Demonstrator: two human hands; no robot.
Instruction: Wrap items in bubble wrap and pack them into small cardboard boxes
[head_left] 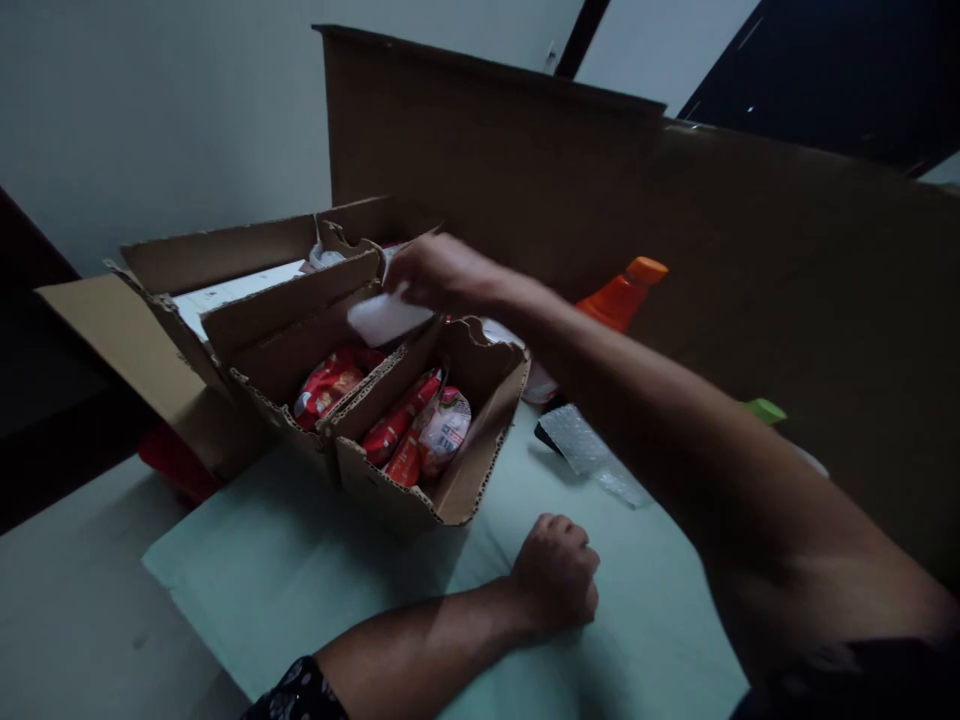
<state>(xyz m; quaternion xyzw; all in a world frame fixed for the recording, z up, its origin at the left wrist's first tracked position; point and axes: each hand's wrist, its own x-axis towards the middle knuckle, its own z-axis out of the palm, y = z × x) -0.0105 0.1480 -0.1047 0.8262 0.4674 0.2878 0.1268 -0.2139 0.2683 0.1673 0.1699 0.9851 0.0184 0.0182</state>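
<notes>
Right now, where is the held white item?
In the head view, left of centre, the white item is in the right hand, over the middle cardboard box, up and right of its red packet.

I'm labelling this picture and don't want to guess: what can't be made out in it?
All in the head view:
White item in the right hand: motion blur hides what it is.
Left hand: its curled fingers hide the palm.
Orange bottle: partly hidden behind the right forearm.
Red packets: print too small to read; cardboard walls hide their lower parts.
</notes>
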